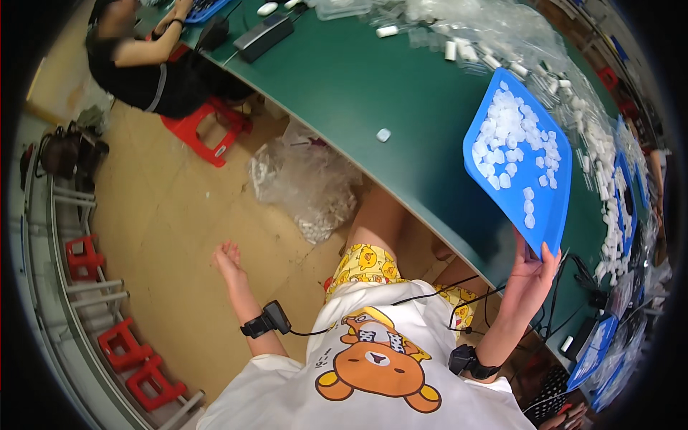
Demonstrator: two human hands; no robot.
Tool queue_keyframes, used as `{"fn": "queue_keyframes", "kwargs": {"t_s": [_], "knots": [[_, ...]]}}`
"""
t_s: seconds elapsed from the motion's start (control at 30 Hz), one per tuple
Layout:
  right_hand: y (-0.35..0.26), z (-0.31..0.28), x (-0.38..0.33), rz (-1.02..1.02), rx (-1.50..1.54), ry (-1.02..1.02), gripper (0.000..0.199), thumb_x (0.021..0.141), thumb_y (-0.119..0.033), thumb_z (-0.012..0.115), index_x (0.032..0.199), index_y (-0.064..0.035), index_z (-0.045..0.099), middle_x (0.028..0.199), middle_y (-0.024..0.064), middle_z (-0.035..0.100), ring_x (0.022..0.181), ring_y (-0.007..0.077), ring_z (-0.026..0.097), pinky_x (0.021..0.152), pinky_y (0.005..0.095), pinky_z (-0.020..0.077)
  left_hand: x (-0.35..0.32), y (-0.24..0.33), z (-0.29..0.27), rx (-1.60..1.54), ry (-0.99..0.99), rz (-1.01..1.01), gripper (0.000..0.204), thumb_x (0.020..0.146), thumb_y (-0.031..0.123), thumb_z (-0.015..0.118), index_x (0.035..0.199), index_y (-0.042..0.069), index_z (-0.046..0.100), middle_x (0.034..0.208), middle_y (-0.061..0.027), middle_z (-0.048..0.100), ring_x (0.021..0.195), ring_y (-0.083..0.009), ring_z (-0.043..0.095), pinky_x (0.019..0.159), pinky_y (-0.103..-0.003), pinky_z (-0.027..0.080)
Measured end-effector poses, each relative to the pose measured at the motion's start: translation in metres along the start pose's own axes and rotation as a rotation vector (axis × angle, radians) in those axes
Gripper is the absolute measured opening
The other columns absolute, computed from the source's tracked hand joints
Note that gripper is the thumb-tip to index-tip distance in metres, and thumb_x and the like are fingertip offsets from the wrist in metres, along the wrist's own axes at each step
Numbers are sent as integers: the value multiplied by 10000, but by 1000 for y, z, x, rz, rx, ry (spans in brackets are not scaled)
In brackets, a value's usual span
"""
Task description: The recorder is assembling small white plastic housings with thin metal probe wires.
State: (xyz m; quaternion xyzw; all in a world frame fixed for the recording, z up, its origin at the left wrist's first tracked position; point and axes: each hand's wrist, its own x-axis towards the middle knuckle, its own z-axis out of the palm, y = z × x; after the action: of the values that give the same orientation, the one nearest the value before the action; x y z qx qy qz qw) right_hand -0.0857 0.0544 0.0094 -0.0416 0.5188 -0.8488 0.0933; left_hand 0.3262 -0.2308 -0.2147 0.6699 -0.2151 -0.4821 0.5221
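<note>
Blue tray (551, 204), near corner gripped by right hand (530, 272), points its long diagonal away over green table (337, 93); left hand (228, 259) loosely half-open.

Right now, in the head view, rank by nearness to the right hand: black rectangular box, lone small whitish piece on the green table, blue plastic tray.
1. Blue plastic tray: held at its near corner by the right hand.
2. Lone small whitish piece: on the green table, left of the tray.
3. Black rectangular box: farther left, toward the table's far end.
</note>
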Motion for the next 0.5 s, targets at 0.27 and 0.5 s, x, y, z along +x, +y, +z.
{"fn": "queue_keyframes", "kwargs": {"t_s": [0.27,0.5], "knots": [[53,10,2,9,-149,-99,376,889,-131,485,1234,-35,371,1196,136,501,1069,232,537,904,402,465,7,-141,12,278,-443,-444,356,887,298,485,1130,38,467,1061,-144,603,873,-232,599,722,-312,497],[78,-1,11,-52,-275,-109,431,882,-108,480,1281,-24,341,1210,150,488,1078,236,532,873,395,483,-7,-272,65,480,-736,-585,332,877,300,496,1087,44,473,965,-137,619,774,-213,608,674,-328,487]]}}
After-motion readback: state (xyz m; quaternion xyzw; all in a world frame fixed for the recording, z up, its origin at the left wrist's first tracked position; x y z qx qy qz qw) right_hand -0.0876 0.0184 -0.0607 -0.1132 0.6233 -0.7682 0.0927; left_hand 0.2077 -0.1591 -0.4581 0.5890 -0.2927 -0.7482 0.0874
